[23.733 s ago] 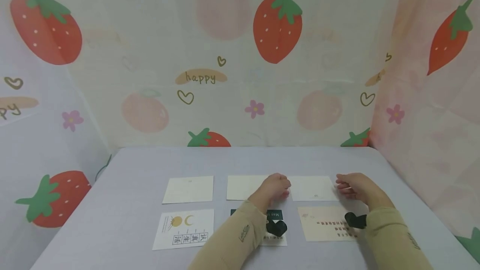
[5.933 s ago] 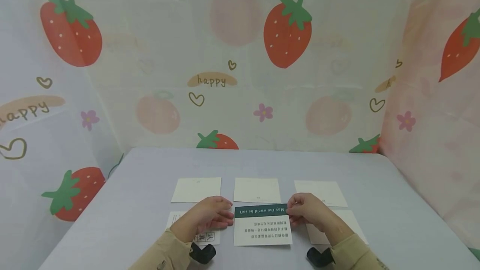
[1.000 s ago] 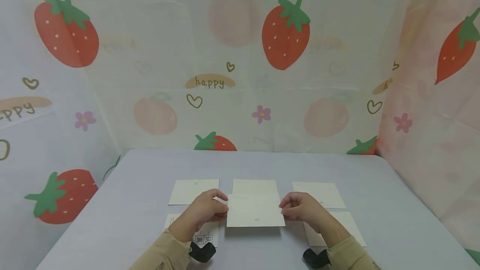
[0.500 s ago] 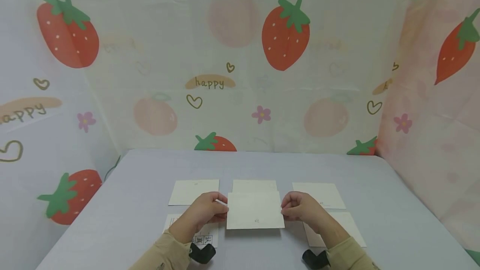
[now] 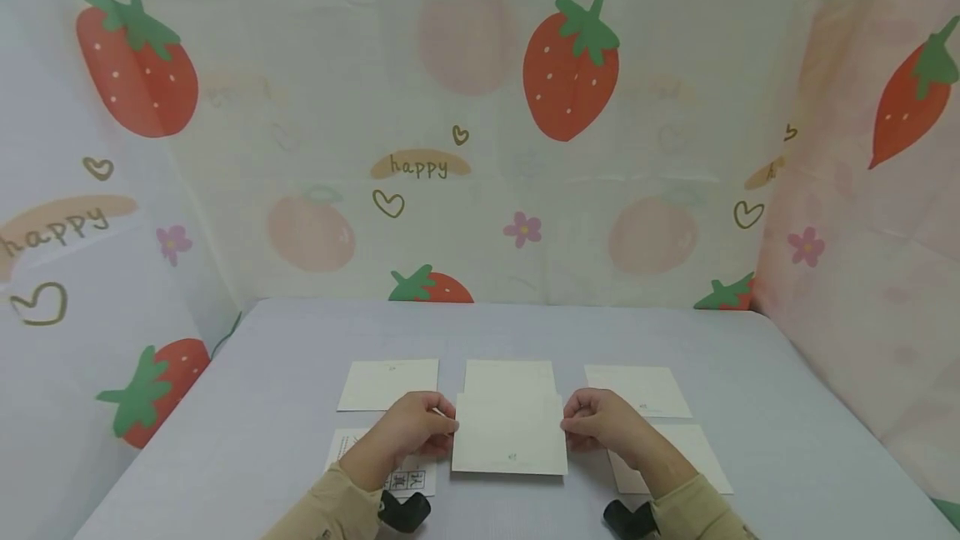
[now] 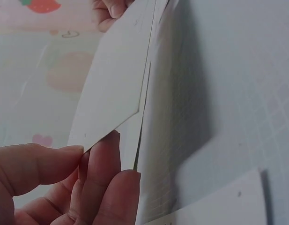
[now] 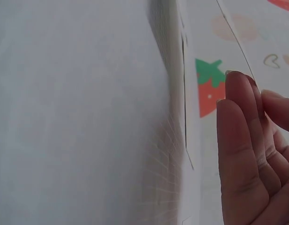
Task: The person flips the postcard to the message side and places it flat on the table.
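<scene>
Between my two hands, a postcard (image 5: 510,436) shows its plain cream side, with one tiny mark near the lower edge. My left hand (image 5: 411,433) pinches its left edge; in the left wrist view the thumb presses on top, with fingers (image 6: 104,161) underneath. On the opposite edge my right hand (image 5: 611,423) pinches with thumb and forefinger. The postcard's near edge stands off the table and throws a thin shadow. Its far edge overlaps a blank card (image 5: 508,375) lying behind. Partly under my left wrist lies a card printed with boxed characters (image 5: 408,482).
At the back left a cream card (image 5: 388,382) lies flat, and another card (image 5: 637,386) lies at the back right. A further blank card (image 5: 678,452) is half behind my right wrist. Strawberry-print cloth (image 5: 480,107) walls off the white table (image 5: 750,407).
Earlier the middle postcard lay with its green band and print up; now its plain side faces up. The right front card also turned from print to blank. Just now both hands lowered the postcard slightly.
</scene>
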